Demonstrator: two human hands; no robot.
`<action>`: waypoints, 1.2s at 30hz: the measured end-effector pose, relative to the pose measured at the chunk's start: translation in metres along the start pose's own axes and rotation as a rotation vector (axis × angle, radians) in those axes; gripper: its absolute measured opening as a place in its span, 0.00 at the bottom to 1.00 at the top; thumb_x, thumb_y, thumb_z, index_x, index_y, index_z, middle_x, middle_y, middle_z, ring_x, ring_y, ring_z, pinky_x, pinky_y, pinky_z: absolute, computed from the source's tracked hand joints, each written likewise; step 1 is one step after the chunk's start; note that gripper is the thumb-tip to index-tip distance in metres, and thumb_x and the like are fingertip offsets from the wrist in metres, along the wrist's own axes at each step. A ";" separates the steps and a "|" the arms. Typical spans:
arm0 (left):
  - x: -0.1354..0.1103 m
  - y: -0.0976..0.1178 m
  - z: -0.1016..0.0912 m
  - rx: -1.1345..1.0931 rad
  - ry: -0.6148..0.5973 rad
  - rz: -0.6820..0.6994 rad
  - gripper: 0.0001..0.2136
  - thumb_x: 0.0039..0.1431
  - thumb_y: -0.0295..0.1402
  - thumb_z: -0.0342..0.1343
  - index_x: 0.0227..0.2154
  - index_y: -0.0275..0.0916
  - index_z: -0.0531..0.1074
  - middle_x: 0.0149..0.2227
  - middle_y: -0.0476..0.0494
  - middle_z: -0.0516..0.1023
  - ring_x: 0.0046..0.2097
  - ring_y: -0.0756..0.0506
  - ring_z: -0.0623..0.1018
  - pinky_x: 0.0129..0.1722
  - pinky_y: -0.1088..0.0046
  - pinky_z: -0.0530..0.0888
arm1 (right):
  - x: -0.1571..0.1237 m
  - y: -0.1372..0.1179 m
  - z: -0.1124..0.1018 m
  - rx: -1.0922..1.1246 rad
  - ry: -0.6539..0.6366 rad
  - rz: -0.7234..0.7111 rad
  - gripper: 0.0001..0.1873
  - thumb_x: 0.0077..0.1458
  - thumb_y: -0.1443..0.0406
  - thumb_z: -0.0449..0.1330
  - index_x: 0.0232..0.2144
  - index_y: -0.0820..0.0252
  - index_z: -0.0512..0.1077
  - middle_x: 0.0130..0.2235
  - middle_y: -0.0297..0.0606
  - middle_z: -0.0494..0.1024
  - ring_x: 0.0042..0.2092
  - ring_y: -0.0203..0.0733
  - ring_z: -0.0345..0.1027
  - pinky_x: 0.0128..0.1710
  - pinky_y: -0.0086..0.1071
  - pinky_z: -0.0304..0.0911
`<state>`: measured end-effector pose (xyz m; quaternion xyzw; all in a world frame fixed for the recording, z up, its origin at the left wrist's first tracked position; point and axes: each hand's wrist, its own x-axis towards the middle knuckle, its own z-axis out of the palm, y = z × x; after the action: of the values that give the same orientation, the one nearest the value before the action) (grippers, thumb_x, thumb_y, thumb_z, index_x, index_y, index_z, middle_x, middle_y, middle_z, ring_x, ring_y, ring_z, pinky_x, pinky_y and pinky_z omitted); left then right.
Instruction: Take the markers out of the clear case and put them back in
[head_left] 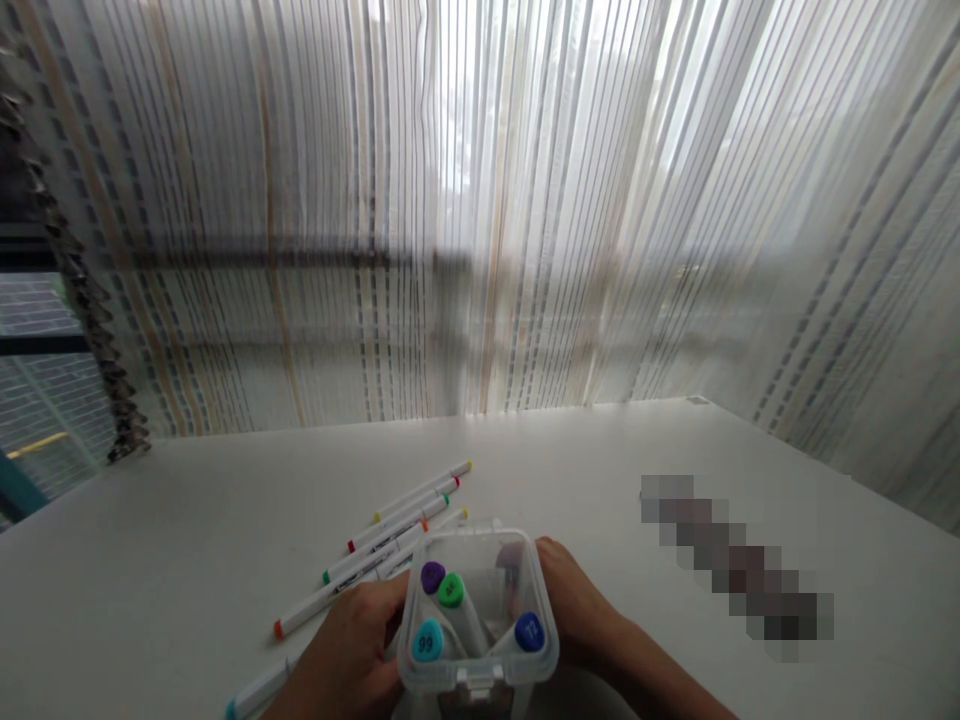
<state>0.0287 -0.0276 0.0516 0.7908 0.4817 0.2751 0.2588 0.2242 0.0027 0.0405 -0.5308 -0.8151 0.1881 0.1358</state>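
Observation:
A clear plastic box stands open-topped in front of me, held between both hands. My left hand is closed around its left side, the fingers partly hidden by the wall. Against the right side presses my right hand, its fingers mostly behind the box. Inside lean several white markers with coloured caps: a purple cap, a green cap, a light blue cap marked 99 and a dark blue cap marked 72.
Left of the box, several markers lie slantwise on the white table, among them a yellow-tipped, a red-tipped and an orange-tipped marker. A blue-tipped marker lies by my left forearm. A pixelated patch covers something at right. Striped curtains hang behind.

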 end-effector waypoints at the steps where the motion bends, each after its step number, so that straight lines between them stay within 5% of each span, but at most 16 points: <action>1: 0.000 -0.001 0.000 0.010 0.000 0.004 0.16 0.52 0.45 0.48 0.21 0.41 0.74 0.24 0.47 0.77 0.27 0.46 0.74 0.30 0.78 0.71 | 0.000 0.000 0.000 0.002 -0.002 0.000 0.13 0.41 0.75 0.50 0.25 0.63 0.73 0.24 0.38 0.73 0.24 0.35 0.58 0.27 0.26 0.52; 36: 0.001 -0.005 0.001 0.019 -0.016 0.014 0.13 0.51 0.41 0.49 0.20 0.40 0.71 0.23 0.48 0.76 0.26 0.47 0.73 0.28 0.79 0.70 | 0.000 0.001 0.001 0.000 -0.013 -0.038 0.10 0.42 0.74 0.49 0.23 0.63 0.70 0.23 0.36 0.71 0.21 0.32 0.50 0.25 0.25 0.51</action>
<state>0.0266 -0.0253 0.0478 0.7989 0.4765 0.2659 0.2531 0.2242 0.0030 0.0394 -0.5140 -0.8259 0.1893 0.1340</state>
